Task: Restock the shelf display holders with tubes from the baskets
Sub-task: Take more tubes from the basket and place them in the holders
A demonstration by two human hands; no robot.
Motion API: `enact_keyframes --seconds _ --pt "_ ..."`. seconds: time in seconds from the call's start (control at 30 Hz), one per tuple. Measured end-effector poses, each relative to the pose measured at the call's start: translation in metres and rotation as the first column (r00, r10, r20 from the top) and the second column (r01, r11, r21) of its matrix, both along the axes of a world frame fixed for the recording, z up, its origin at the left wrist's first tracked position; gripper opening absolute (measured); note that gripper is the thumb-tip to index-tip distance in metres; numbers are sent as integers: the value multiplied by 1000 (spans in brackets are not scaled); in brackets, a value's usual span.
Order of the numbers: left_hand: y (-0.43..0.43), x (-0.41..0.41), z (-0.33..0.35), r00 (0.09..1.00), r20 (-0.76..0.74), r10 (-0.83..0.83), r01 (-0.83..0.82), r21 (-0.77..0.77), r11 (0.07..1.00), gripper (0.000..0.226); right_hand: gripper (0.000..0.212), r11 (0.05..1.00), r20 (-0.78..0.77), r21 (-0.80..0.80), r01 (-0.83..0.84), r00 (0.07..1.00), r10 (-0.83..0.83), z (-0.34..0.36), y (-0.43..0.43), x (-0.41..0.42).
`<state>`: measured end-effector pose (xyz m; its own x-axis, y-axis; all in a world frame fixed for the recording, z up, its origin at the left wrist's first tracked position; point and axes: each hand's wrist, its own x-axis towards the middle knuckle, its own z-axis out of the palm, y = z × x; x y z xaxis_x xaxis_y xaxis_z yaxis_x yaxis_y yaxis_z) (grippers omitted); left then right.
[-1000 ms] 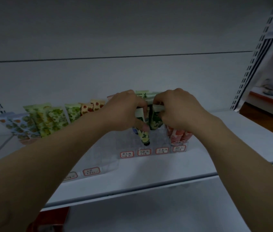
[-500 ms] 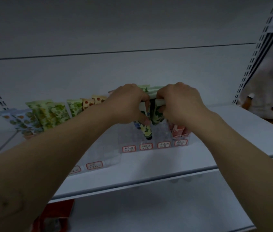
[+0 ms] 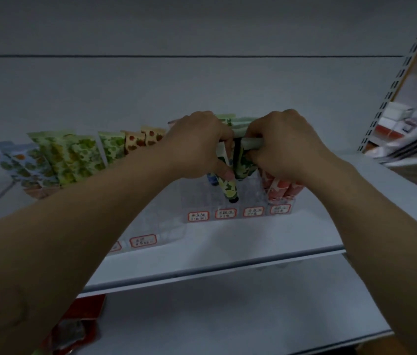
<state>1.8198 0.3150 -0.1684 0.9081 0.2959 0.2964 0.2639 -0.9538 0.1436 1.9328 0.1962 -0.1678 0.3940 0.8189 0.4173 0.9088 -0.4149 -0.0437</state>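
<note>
Both my hands are over the clear display holder [image 3: 197, 198] at the middle of the white shelf [image 3: 228, 242]. My left hand [image 3: 199, 146] grips a yellow-green patterned tube [image 3: 229, 189] that stands cap down in a front slot. My right hand [image 3: 283, 143] grips a dark green patterned tube [image 3: 243, 165] right beside it, its crimped top pinched by the fingers. Red-and-white tubes [image 3: 283, 187] fill the rightmost slots. A blue tube [image 3: 211, 178] shows behind my left thumb.
A second clear holder [image 3: 151, 234] lies left of the first, with green [image 3: 74, 157], blue [image 3: 20, 165] and orange-patterned tubes [image 3: 143, 140] standing behind it. Red price labels [image 3: 225, 213] line the holder fronts. A lower shelf [image 3: 228, 316] and a red item [image 3: 74, 326] sit below.
Both hands stay on their tubes over the holder. The view shifted slightly between frames; the tubes sit at about the same depth in their slots.
</note>
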Motion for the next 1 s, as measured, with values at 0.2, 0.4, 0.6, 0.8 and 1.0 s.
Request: enact_keyframes --seconds 0.2,0.4,0.6,0.8,1.0 --pt "-2 0 2 1000 -14 -15 16 60 998 54 24 1000 96 -23 22 995 -20 3 7 -4" --pt "-4 2 2 1000 -29 -12 14 64 998 56 21 999 74 -35 26 997 -24 2 20 -4" --pt "-6 1 3 999 -36 -20 22 43 999 55 20 998 64 -62 -26 997 30 -7 20 2" --pt "-8 1 1 999 -30 26 -25 21 999 52 23 998 47 -63 -10 999 13 -13 22 1" --pt "-5 -2 9 999 40 35 -27 -173 984 43 41 994 -59 6 -108 992 109 25 -14 -2"
